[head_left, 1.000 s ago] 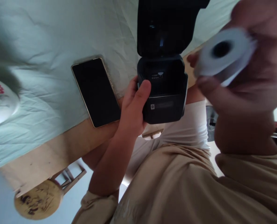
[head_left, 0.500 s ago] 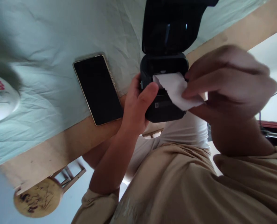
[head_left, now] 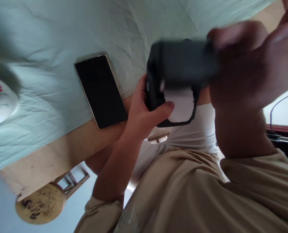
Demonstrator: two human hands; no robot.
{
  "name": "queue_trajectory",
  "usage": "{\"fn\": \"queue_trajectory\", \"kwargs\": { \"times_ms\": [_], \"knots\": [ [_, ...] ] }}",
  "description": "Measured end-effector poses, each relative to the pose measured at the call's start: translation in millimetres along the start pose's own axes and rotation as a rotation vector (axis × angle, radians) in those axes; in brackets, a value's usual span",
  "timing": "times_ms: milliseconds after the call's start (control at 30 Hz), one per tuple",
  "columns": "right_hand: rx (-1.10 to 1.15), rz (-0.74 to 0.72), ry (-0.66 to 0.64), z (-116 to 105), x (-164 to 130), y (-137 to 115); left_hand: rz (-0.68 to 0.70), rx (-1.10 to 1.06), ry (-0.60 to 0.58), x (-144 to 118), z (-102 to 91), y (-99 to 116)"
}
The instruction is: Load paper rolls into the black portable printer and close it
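A small black label printer [head_left: 155,97] is in my left hand [head_left: 146,113], whose fingers wrap its left side. The thumb of that hand presses on the white paper [head_left: 182,105] lying over the printer's front. Above the paper, the black lid [head_left: 186,63] is tilted partway down, blurred by motion. My right hand [head_left: 250,64] is at the lid's right end with its fingers closed on it; they are partly smeared. The lid hides the inside of the printer.
Left of the printer, a dark-screened phone [head_left: 100,92] lies on the pale green cloth [head_left: 49,38] near the wooden table edge [head_left: 49,155]. A white rounded object with a red pattern [head_left: 0,100] stands far left. Below is a round wooden stool [head_left: 40,204].
My right hand has let go of the paper, moved up and taken the lid, which has swung from upright down over the printer. My left thumb has shifted onto the paper.
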State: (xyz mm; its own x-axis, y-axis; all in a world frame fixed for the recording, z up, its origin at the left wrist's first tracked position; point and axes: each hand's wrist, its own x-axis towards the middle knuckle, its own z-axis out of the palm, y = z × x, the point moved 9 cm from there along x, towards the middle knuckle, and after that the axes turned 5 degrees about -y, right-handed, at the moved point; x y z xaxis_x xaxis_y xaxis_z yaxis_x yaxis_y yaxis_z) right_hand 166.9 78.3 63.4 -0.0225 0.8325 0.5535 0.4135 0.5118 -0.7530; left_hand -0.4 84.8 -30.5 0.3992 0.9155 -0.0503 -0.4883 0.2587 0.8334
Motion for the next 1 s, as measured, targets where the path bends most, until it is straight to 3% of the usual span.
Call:
{"fn": "queue_trajectory", "kwargs": {
  "times_ms": [100,133,233,367,467,633,733,867,1000],
  "knots": [
    [0.204,0.011,0.153,-11,-4,1,0.015,0.019,-0.026,2,-1.8,-2],
    [0.228,0.046,0.134,-8,-5,0,0.011,0.022,-0.038,2,-1.7,-3],
    [0.114,0.153,-0.041,8,-8,-9,-0.001,0.016,-0.063,0,3.0,1],
    [-0.053,0.169,-0.265,24,-12,-23,-0.048,-0.026,-0.036,-5,14.1,7],
    [-0.097,0.185,-0.334,28,-12,-22,-0.040,-0.050,0.029,-6,13.4,11],
    [-0.117,0.181,-0.376,31,-12,-17,-0.076,-0.079,-0.019,-4,15.4,9],
    [-0.167,0.087,-0.363,30,-12,-20,-0.094,-0.118,0.051,-4,13.6,7],
    [-0.224,-0.076,-0.234,16,-12,-33,-0.102,-0.087,0.232,-4,-2.2,-2],
    [-0.209,-0.041,-0.302,17,-15,-33,-0.096,-0.096,0.334,-5,-19.8,-9]
  ]
}}
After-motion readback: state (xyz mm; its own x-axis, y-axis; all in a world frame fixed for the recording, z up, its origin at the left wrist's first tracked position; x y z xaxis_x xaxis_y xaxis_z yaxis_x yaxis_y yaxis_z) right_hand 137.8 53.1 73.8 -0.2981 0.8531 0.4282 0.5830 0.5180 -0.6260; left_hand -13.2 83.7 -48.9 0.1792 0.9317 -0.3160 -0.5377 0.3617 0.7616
